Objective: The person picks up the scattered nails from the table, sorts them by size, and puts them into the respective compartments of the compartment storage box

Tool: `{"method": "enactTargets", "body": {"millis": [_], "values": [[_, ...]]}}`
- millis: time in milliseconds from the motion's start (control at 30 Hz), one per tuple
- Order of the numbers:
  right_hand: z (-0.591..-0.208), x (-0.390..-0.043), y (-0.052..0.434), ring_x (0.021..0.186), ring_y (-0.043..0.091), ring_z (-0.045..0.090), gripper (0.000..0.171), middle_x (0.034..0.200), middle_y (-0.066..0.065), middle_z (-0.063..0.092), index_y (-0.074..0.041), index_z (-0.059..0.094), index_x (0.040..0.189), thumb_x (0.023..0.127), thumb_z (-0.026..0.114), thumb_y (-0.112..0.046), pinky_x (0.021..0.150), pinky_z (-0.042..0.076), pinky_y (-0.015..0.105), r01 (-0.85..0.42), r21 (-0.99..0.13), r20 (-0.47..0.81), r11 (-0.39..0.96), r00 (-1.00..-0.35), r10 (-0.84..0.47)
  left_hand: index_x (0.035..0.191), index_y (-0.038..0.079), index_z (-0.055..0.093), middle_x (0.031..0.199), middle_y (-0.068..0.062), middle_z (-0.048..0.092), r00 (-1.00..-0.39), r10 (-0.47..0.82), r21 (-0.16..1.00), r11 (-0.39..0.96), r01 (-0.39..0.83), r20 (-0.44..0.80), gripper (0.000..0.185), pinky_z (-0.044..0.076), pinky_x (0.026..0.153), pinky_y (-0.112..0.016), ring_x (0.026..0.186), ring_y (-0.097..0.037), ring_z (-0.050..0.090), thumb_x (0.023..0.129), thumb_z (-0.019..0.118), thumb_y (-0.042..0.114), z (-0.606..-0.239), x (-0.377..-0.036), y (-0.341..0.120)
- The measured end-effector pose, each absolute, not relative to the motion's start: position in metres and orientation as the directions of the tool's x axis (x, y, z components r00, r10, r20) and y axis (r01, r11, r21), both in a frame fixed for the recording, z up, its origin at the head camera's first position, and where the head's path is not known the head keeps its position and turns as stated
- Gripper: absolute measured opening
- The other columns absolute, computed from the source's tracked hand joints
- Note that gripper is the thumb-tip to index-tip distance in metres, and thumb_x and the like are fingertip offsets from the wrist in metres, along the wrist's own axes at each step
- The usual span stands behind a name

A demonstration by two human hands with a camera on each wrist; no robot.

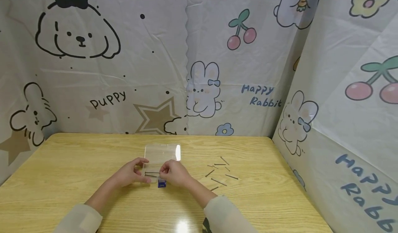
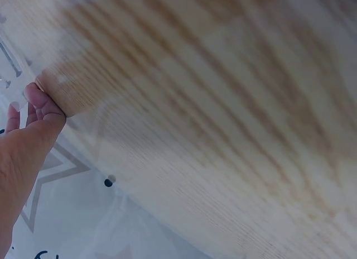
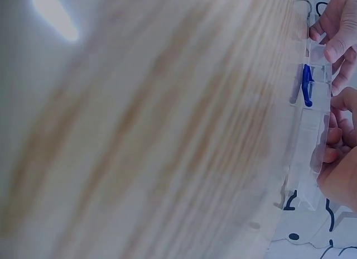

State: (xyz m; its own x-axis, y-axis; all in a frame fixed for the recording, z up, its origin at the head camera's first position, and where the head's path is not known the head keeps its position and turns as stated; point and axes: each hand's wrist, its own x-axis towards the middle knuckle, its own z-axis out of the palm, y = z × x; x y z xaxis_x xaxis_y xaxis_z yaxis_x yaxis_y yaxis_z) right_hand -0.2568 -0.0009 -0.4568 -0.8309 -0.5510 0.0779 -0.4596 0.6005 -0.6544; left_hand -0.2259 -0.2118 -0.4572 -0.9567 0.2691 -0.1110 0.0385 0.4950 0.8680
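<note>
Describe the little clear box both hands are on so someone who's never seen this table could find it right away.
On the wooden table, look at the middle, where the left hand and right hand meet. The clear plastic box lies between them, lid open, with a blue latch at its near edge, unlike the loose nails scattered to its right.

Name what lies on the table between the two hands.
In the head view, the clear plastic box with thin nails inside sits between the left hand and right hand.
</note>
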Motion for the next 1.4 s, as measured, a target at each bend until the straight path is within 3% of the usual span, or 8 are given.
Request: {"method": "enactTargets", "body": {"millis": [533, 833, 1400], "values": [[-0.448, -0.258, 0.008, 0.063, 0.000, 0.046, 0.012, 0.073, -0.008, 0.058, -0.010, 0.072, 0.086, 0.086, 0.065, -0.020, 0.057, 0.040, 0.016, -0.425, -0.683, 0.048, 0.594, -0.837, -0.545, 0.132, 0.001, 0.041, 0.126, -0.023, 0.044, -0.957, 0.265, 0.860, 0.509, 0.031, -0.122, 0.079, 0.042, 0.068, -0.031, 0.089, -0.023, 0.047, 0.070, 0.082, 0.026, -0.458, -0.224, -0.212], [-0.435, -0.263, 0.031, 0.066, 0.003, 0.047, 0.010, 0.075, -0.007, 0.058, -0.010, 0.071, 0.088, 0.086, 0.066, -0.019, 0.058, 0.039, 0.017, -0.441, -0.676, 0.052, 0.590, -0.828, -0.559, 0.132, 0.002, 0.042, 0.128, -0.022, 0.043, -0.960, 0.241, 0.838, 0.546, 0.016, -0.140, 0.079, 0.042, 0.073, -0.030, 0.092, -0.023, 0.049, 0.070, 0.082, 0.029, -0.454, -0.224, -0.210], [-0.426, -0.260, 0.082, 0.070, 0.007, 0.049, 0.010, 0.078, -0.003, 0.061, -0.010, 0.070, 0.086, 0.086, 0.066, -0.020, 0.059, 0.040, 0.019, -0.440, -0.643, 0.023, 0.627, -0.829, -0.558, 0.131, 0.000, 0.042, 0.124, -0.023, 0.042, -0.957, 0.269, 0.848, 0.528, 0.049, -0.112, 0.080, 0.042, 0.068, -0.028, 0.089, -0.022, 0.046, 0.070, 0.082, 0.030, -0.457, -0.226, -0.212]]}}
